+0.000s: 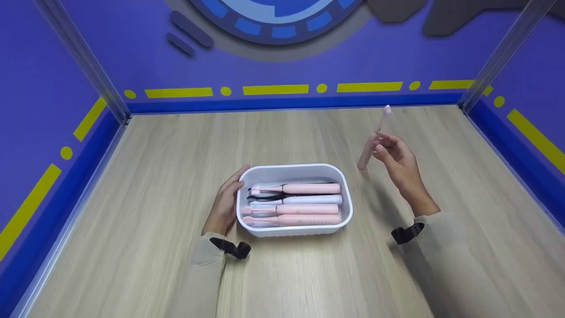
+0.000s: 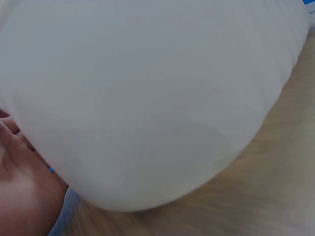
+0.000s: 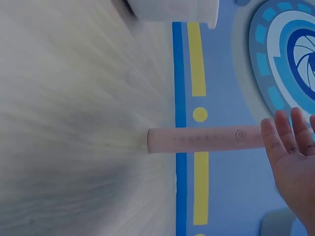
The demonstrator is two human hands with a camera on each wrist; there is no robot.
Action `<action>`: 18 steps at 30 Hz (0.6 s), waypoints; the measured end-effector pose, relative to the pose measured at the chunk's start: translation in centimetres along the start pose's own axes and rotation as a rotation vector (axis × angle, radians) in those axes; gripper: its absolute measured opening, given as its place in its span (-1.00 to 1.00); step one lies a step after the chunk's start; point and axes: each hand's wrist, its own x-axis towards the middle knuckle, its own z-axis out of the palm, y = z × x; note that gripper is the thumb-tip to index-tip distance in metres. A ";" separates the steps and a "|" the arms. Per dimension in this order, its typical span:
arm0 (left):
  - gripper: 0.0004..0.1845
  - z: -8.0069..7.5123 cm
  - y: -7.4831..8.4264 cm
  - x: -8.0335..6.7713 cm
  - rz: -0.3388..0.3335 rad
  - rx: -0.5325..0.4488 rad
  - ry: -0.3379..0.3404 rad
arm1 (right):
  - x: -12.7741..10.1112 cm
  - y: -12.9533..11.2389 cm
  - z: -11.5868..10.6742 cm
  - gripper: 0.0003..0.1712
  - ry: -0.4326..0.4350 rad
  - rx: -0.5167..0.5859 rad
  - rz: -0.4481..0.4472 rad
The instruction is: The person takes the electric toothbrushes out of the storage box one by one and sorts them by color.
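A white plastic bin sits on the table, lying crosswise in the head view. My left hand holds its left end, with fingertips at the rim; in the left wrist view the bin wall hides much of that hand. Inside the bin, pink electric toothbrushes and a white electric toothbrush lie side by side, heads to the left. To the right of the bin, my right hand pinches another pink electric toothbrush near its neck. This one stands head up, slightly tilted, its base close to the tabletop.
The wood-grain table is enclosed by blue panels with yellow markings at the back and both sides. Metal corner posts rise at the back left and back right. Black bands are worn on both wrists.
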 end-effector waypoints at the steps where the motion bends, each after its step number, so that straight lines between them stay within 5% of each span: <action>1: -0.47 0.0 0.0 0.0 0.001 -0.001 -0.002 | 0.0 -0.1 0.1 -0.51 -0.010 0.007 -0.006; 18: -0.47 0.0 0.0 0.0 -0.004 -0.012 -0.012 | 0.2 -2.5 2.4 -0.54 -0.230 -0.128 0.004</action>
